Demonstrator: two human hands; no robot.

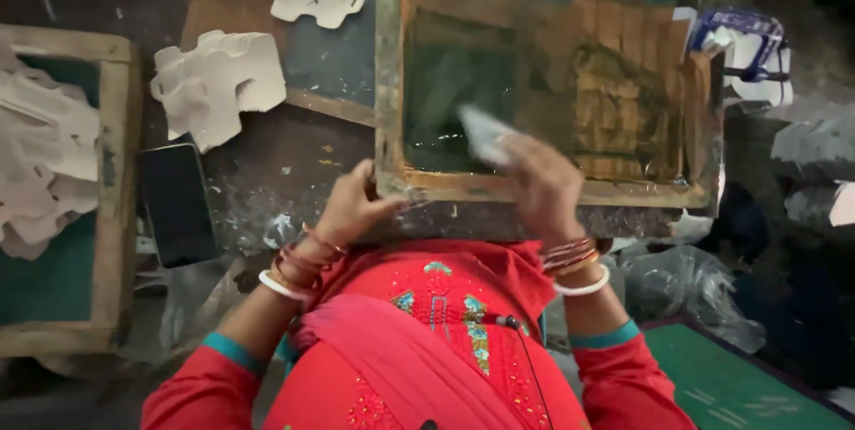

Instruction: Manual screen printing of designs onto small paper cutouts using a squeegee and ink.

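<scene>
A wooden screen-printing frame (388, 83) with dark green mesh lies in front of me. My left hand (354, 203) grips its near left corner. My right hand (541, 182) is over the frame's near edge, blurred, holding a small pale grey piece (485, 134) above the mesh. Both wrists wear bangles, and the sleeves are red.
A stack of white die-cut cards (218, 83) and a dark phone (176, 203) lie to the left. A second wooden frame (116, 172) with more white cards sits at far left. A blue-and-white item (753, 54) is at upper right, clear plastic bags (686, 283) at lower right.
</scene>
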